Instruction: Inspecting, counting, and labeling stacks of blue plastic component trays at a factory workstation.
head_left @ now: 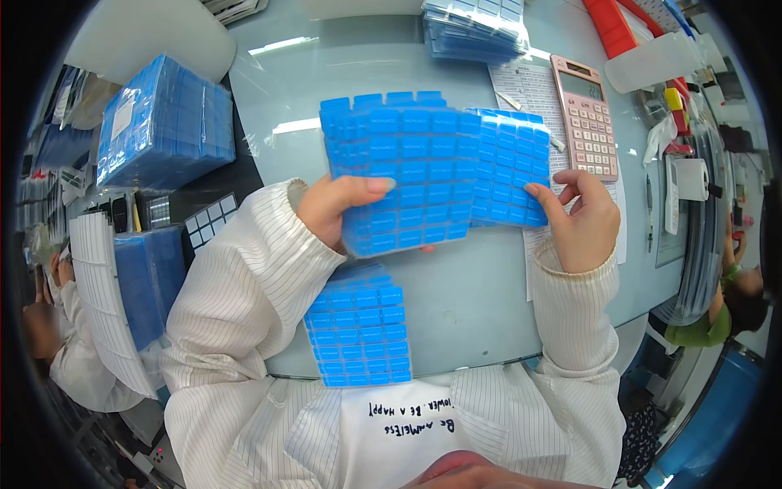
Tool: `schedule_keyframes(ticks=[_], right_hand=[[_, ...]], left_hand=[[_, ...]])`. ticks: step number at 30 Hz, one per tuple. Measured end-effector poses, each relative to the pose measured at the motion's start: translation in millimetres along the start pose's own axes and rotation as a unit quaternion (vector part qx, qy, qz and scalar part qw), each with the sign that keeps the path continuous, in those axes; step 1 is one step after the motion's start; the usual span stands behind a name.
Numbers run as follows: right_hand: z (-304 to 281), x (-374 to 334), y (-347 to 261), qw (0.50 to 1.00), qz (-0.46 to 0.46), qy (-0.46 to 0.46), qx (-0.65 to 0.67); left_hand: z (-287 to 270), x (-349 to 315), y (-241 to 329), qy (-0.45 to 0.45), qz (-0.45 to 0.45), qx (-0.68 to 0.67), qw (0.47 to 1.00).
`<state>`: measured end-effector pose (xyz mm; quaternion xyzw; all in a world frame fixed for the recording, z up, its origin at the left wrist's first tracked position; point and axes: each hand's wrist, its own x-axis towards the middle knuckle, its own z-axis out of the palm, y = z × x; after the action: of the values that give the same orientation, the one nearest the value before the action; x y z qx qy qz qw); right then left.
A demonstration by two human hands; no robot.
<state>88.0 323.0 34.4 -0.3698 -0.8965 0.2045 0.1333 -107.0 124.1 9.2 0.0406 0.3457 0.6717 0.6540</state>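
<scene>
A fanned stack of blue sticker sheets (419, 167), each a grid of small rectangles, is held up over the table by my left hand (338, 208). Its thumb lies across the front sheet and the other fingers are mostly hidden behind. My right hand (585, 216) pinches the right edge of another blue sheet (509, 167) between thumb and finger; this sheet's left side passes behind the stack. Below my left hand, a second pile of blue sticker sheets (358, 334) lies at the table's near edge.
A pink calculator (588, 122) rests on printed papers (525, 85) at the right. More sheets are piled (475, 33) at the back. A wrapped blue bundle (163, 126) stands at the left, near a white container (155, 37). A pen (649, 212) lies far right. Other people sit at both sides.
</scene>
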Motion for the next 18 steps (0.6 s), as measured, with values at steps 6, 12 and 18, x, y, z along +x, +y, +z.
schedule_keyframes(ticks=[6,12,18], right_hand=[[8,-11,-25,0.966,-0.048,-0.047,0.249],[13,-17,-22,0.876,0.098,-0.219,0.418],[-8,4,8,0.906,0.14,-0.121,0.381]], left_hand=[[4,-6,-2,0.046,-0.042,0.157,0.986],[7,-6,0,0.044,-0.046,0.185,0.981],[-6,5,5,-0.122,0.008,-0.068,0.99]])
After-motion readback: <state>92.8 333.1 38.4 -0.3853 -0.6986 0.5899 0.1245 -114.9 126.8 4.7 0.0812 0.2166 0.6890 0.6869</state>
